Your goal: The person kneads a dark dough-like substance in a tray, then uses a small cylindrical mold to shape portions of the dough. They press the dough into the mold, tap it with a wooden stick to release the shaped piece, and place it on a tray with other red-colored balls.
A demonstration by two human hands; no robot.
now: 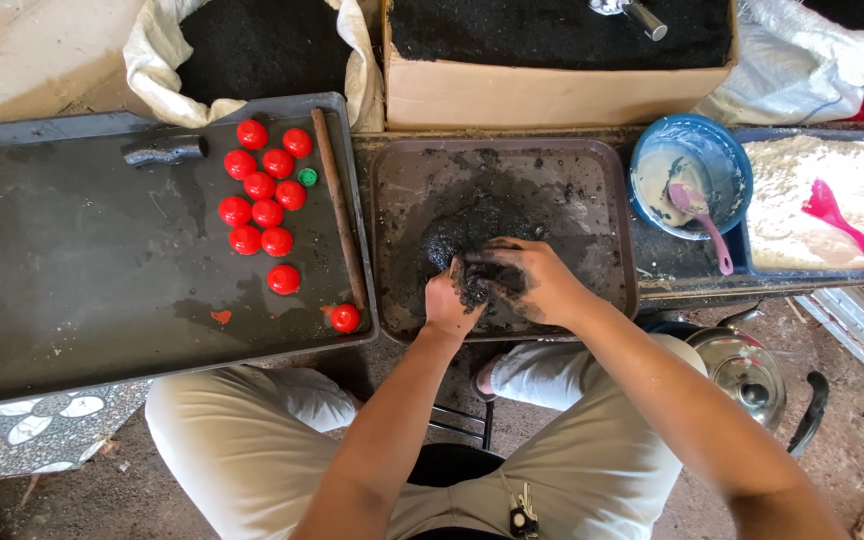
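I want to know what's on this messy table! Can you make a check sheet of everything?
Surface: brown tray, smeared black.
Job's things: black paste lump on the brown tray.
Clutter: red caps, one green cap, rod on grey tray; blue bowl with pink spoon; white powder tub.
Hands: left hand and right hand both knead the paste.
Cables: nothing seen.
Surroundings: dirt floor, metal kettle, cardboard box of black powder.
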